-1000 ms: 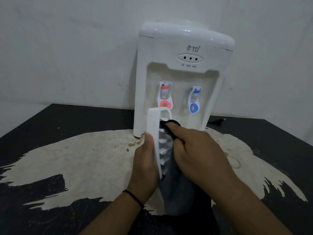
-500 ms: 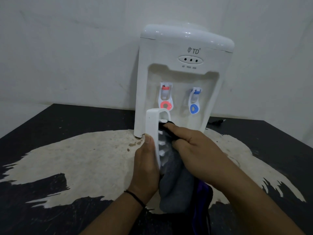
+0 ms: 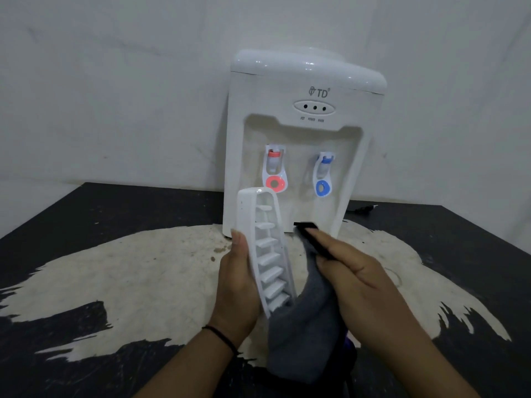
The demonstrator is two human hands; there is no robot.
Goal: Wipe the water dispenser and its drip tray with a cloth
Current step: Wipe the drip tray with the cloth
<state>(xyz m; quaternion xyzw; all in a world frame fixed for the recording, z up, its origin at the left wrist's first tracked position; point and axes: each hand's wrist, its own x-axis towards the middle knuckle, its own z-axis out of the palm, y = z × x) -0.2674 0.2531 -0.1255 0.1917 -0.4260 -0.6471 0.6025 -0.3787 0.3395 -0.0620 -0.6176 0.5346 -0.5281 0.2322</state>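
Right hand (image 3: 362, 282), its grip pinching the cloth (image 3: 307, 326), has left the drip tray (image 3: 265, 248) the left hand (image 3: 238, 285) grips.

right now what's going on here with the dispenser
A person is cleaning the drip tray, taken off the white water dispenser. The left hand grips the tray upright by its edge. The right hand holds a grey cloth just beside the tray's slats, not on them. The dispenser stands on the table behind.
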